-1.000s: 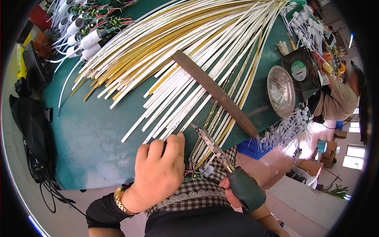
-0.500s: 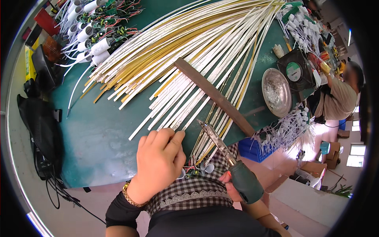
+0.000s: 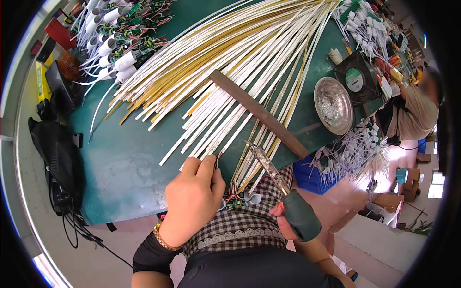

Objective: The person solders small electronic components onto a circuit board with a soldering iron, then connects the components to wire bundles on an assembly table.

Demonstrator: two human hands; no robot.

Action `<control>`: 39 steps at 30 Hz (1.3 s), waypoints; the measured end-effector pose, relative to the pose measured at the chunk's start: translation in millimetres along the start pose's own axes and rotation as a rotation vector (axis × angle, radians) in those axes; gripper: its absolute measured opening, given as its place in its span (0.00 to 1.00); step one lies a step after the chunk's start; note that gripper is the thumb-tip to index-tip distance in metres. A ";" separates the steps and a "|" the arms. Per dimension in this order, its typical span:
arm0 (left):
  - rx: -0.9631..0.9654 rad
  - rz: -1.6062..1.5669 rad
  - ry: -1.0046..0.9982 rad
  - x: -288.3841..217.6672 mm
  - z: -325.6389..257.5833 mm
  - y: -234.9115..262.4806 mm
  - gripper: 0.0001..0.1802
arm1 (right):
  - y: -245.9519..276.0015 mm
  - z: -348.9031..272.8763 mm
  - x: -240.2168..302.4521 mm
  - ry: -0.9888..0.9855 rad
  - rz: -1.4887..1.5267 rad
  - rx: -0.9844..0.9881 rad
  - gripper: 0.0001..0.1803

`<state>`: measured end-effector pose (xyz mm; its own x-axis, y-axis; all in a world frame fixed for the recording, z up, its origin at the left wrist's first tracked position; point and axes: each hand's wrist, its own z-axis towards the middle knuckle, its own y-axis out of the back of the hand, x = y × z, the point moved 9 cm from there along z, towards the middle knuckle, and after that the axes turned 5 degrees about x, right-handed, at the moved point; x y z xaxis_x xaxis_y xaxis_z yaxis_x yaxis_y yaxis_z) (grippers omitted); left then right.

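My left hand [image 3: 194, 197] is closed in a pinch at the near ends of the long white and yellow strips [image 3: 206, 139]. Thin red and white wires [image 3: 218, 161] show at its fingertips. Gripped by its dark green handle, a soldering iron [image 3: 301, 216] is in my right hand [image 3: 283, 222], most of which that handle hides. The iron's tip points up and left, over the strips to the right of my left hand. Small circuit boards [image 3: 234, 204] with wires and white cups lie at the table's near edge, against my checked apron [image 3: 225, 228].
A dark bar [image 3: 259, 113] lies across the strips. To the right are a metal bowl [image 3: 333, 105], a black fan [image 3: 355, 79] and a blue crate [image 3: 312, 177] under white wired parts. White lamp bases [image 3: 108, 46] crowd the far left. Another person [image 3: 413, 110] sits at far right.
My left hand's fingertips have shifted slightly, and thin wires now show at them. The soldering iron stays in my right hand, nearly in place. The whole view has shifted a little.
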<state>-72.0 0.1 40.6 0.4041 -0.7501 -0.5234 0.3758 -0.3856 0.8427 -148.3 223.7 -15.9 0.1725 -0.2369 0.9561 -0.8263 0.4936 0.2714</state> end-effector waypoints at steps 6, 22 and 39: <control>0.037 -0.052 -0.003 -7.7 -1.1 -13.0 0.23 | 4.3 -8.3 -16.1 0.137 0.159 -0.031 0.15; -0.407 0.096 -0.005 79.4 77.7 113.6 0.07 | 15.2 -27.1 -37.1 0.169 0.149 -0.260 0.13; -0.465 0.509 -0.258 89.1 116.8 139.8 0.31 | 12.2 -25.1 -33.8 0.192 0.329 -0.312 0.17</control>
<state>-80.9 -183.4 126.5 0.4351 -0.9003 0.0130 0.5318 0.2686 0.8031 -150.7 258.8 -42.2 0.0495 0.1173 0.9919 -0.6587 0.7503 -0.0559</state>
